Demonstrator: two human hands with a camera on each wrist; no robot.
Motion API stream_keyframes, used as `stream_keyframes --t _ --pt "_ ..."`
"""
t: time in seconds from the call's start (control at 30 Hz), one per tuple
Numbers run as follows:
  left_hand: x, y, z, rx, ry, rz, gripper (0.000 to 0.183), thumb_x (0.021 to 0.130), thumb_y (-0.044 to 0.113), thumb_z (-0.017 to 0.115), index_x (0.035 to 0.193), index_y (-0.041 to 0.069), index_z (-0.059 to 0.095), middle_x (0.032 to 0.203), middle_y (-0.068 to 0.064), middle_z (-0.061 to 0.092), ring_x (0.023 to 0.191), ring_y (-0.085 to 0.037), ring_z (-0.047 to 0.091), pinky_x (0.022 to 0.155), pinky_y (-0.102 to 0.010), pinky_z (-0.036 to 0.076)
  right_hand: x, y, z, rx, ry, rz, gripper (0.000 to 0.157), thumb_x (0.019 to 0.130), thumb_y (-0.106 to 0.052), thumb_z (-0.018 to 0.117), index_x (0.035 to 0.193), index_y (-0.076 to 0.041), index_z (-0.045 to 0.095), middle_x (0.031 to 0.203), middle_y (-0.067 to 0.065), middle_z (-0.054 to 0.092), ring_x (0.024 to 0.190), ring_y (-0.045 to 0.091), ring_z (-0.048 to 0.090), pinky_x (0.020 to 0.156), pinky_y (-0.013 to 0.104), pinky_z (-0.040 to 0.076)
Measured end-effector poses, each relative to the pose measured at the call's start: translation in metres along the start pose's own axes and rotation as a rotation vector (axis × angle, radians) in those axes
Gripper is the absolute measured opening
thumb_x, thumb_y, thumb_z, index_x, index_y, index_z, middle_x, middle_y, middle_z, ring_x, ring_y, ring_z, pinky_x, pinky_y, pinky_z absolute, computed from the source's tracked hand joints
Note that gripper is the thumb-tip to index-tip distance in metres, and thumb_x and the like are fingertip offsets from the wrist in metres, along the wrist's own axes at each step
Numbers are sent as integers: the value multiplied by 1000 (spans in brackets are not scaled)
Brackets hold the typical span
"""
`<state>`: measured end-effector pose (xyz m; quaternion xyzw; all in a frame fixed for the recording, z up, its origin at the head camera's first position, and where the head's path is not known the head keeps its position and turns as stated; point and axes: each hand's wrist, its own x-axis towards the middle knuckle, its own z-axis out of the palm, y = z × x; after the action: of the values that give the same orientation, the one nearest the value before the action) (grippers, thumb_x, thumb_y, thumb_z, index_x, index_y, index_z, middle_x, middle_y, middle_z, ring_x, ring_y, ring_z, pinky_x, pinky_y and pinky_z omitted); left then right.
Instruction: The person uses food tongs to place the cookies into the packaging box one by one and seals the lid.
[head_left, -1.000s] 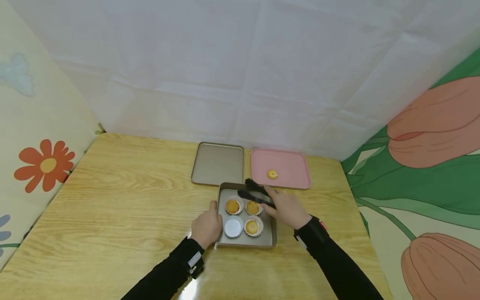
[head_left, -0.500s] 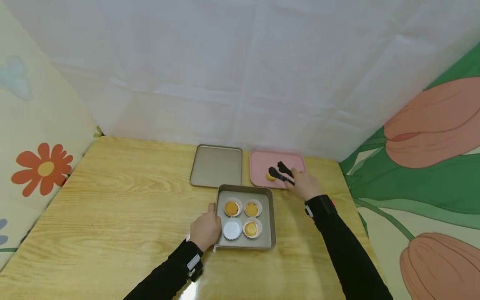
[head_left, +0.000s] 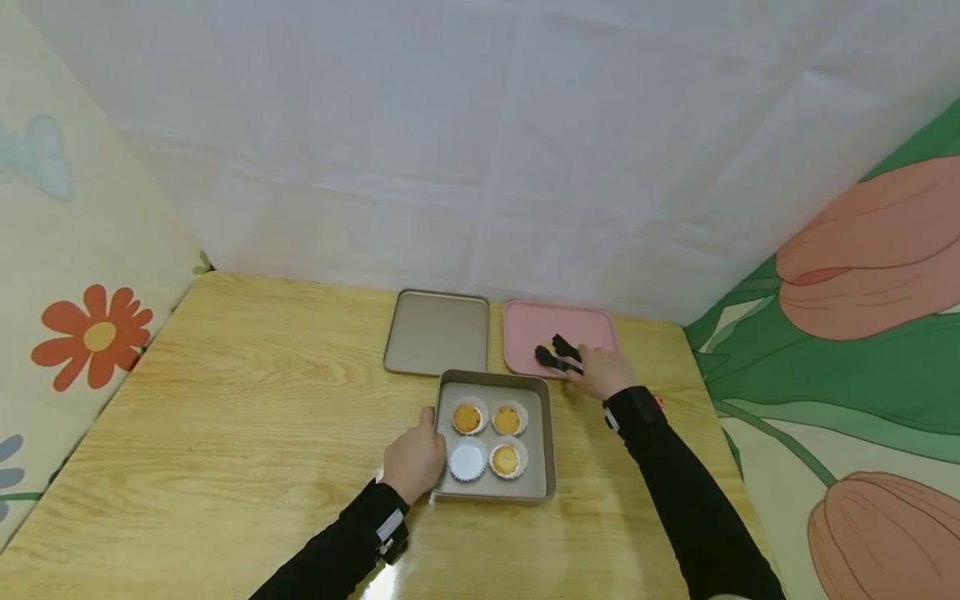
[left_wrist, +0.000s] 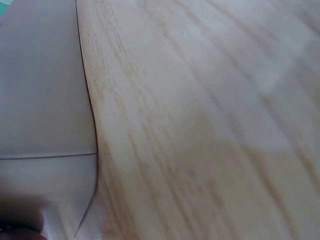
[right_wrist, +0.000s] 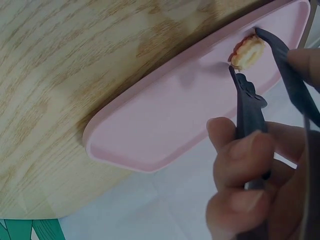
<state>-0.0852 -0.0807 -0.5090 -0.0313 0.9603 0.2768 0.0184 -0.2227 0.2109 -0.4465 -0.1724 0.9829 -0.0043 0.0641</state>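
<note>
My left hand grips the left side of a square metal baking pan, its thumb at the rim. In the left wrist view the pan's outer wall fills the left edge, with a bit of finger below. Inside the pan sit white paper baking cups, three with small golden tarts and one empty cup at front left. My right hand holds black tongs over the pink tray. The tongs' tips stand either side of a small fluted tart, right at its edges.
A flat, shallow metal tray lies behind the pan, left of the pink tray. The wooden table ends at a white cloth at the back. Flower-printed panels stand on both sides.
My right hand has carried the tongs from above the pan to the pink tray, where their tips have come down around the tart. The left hand has stayed on the pan.
</note>
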Motion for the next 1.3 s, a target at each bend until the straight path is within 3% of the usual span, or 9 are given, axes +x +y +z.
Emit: stream_keyframes --t 0.23,0.4,0.67,0.87,1.13,1.3 --pt "0 1 -1 -1 -4 -7 41 86 16 43 124 0 43 70 -18 62 55 -28 56 44 -44 41 7 -2 -3 15 -68 36 50 88 -38 55 119 1 52 97 22 60 82 33 58 67 47 48" --pt "0 2 -2 2 -7 -5 41 86 16 43 124 -1 43 71 -19 62 55 -29 56 44 -45 41 9 -4 -6 20 -84 33 47 87 -36 57 116 1 53 98 21 60 84 33 58 71 48 47" --pt "0 2 -3 4 -15 -13 42 86 16 42 125 -1 43 70 -19 62 55 -29 56 45 -45 41 8 -3 -4 18 1 -59 32 85 -28 62 96 1 56 79 16 59 69 28 55 65 45 46" --pt "-1 4 -4 1 -12 -3 41 86 15 43 124 -2 43 66 -18 60 52 -28 54 42 -44 40 5 0 -1 36 32 -72 28 85 -26 61 93 1 56 75 15 58 65 26 53 63 45 46" --pt "-1 5 -6 -7 -15 1 41 86 15 43 124 -2 43 67 -18 60 52 -28 53 42 -44 40 -6 5 -7 129 50 -38 46 90 -26 56 125 3 47 93 23 61 74 29 56 65 46 47" --pt "-1 4 -5 -1 -17 -3 42 87 15 42 125 -3 42 69 -19 61 53 -29 54 44 -45 41 -20 -4 -19 124 145 -95 46 90 -28 58 125 0 47 86 22 60 70 30 57 59 45 47"
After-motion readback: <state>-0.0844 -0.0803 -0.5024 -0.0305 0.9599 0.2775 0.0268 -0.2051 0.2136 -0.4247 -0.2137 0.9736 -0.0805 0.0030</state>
